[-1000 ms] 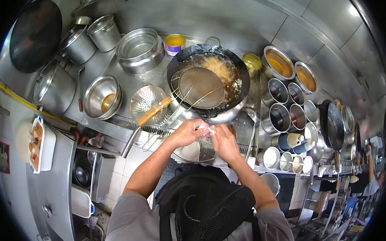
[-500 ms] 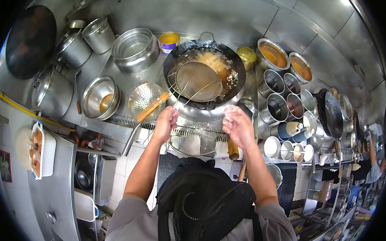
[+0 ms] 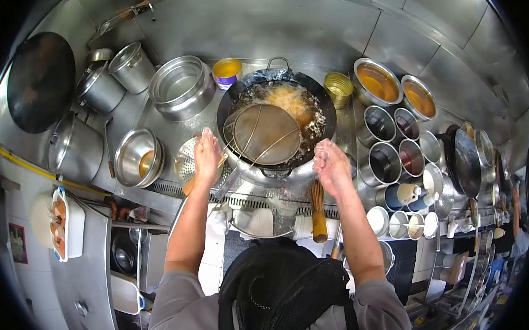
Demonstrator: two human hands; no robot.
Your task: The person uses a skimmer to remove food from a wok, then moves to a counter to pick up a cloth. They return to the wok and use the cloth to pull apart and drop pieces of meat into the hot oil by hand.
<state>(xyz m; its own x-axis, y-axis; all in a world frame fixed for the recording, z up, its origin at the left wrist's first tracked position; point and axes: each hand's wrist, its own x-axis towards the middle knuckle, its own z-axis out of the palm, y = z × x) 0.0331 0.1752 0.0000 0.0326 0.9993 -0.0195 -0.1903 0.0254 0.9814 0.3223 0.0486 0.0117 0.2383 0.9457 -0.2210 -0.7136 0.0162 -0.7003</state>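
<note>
A black wok (image 3: 325,103) stands on the stove with bubbling oil (image 3: 291,98) and pale bits in it. A round fine-mesh strainer (image 3: 266,134) lies over its near left part. My left hand (image 3: 207,153), pale stuff on its fingers, is raised with the fingers stretched out, above a perforated ladle (image 3: 185,160) and its wooden handle, which it partly covers. To the right of the wok's near rim is my right hand (image 3: 332,162), whitish and with its fingers apart, holding nothing. Just below it lies a bamboo brush (image 3: 317,211) with a thick wooden handle.
Steel pots (image 3: 182,87), a bowl (image 3: 138,158) and a yellow-purple tin (image 3: 226,73) are on the left. Bowls of orange liquid (image 3: 377,82) and several steel containers (image 3: 384,162) stand on the right. A white tub of food (image 3: 67,224) is at far left. Another person (image 3: 520,229) is at far right.
Both hands have gone from curled fingers to open ones. My left hand has moved left, off the strainer's handle area, and my right hand slightly right. The view has shifted a little.
</note>
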